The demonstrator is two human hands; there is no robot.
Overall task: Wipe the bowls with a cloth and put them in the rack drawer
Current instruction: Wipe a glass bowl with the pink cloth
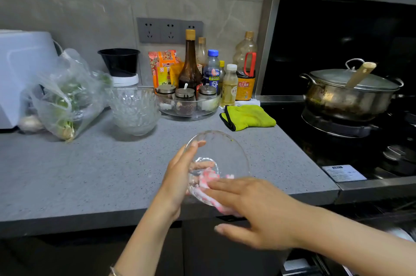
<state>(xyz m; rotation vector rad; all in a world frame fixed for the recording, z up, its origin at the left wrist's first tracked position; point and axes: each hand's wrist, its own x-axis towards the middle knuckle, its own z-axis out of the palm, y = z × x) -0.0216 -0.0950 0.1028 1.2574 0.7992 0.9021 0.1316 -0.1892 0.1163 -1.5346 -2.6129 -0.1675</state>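
- Wiping is the step I judge to be in hand: my left hand grasps a clear glass bowl by its side and rim, tilted, above the near edge of the grey speckled tabletop.
- My right hand presses a pink-and-white cloth against the bowl, fingers extended flat; it is blurred, so the exact contact area is unclear.
- Bowl: smooth, thin, transparent, with a small round foot; likely slippery.
- A stack of cut-glass bowls stands further back to the left, faceted, apparently awaiting wiping.
- A folded yellow-green cloth lies far right, unused, beside the stove.
- Next move, in my judgement: finish the wipe, then carry the bowl down to the rack drawer; an open compartment shows dimly at lower right, contents unreadable.
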